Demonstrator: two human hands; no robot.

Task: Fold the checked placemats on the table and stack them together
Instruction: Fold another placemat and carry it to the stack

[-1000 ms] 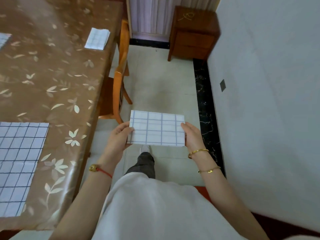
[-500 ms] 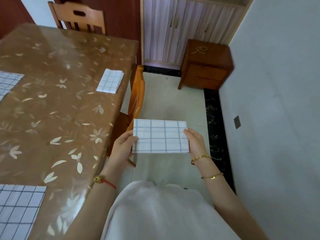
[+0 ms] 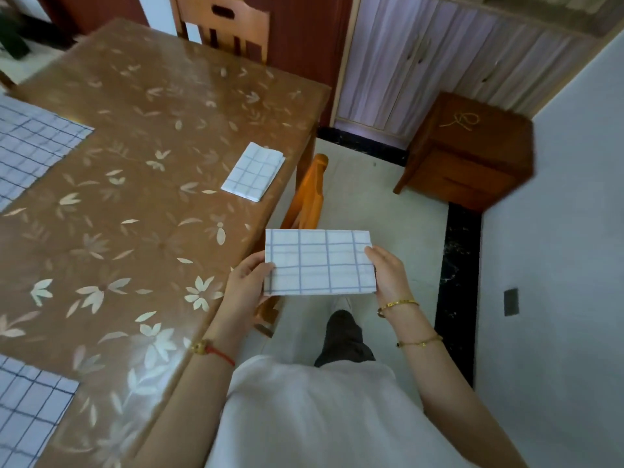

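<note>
Folded checked placemat (image 3: 320,263) is gripped at both short ends. Left hand (image 3: 244,282) is curled round the left end, thumb laid on the upper face. Right hand (image 3: 388,275) is pinched on the right end, thumb on top, fingers hidden beneath. The cloth is held flat and roughly level in the air, clear of the table (image 3: 162,238), just off its right edge, above the tiled floor (image 3: 388,214). A wooden chair (image 3: 309,197) is seen directly beyond the held cloth, set close against the table's right edge.

Second folded placemat (image 3: 252,171) is laid on the table near the right edge, toward the far right corner, slightly askew. One unfolded placemat (image 3: 30,146) is spread at the table's left edge and cut off by the frame. Another unfolded placemat (image 3: 27,410) is spread at the near left corner, also cut off. The tabletop is covered in a glossy brown leaf-patterned sheet.

A red cord bracelet (image 3: 216,351) is worn on the left wrist and a gold bangle (image 3: 398,304) on the right. A second chair (image 3: 223,27) is placed at the table's far end. A wooden bedside cabinet (image 3: 469,153) is set against the white wall (image 3: 557,231).
</note>
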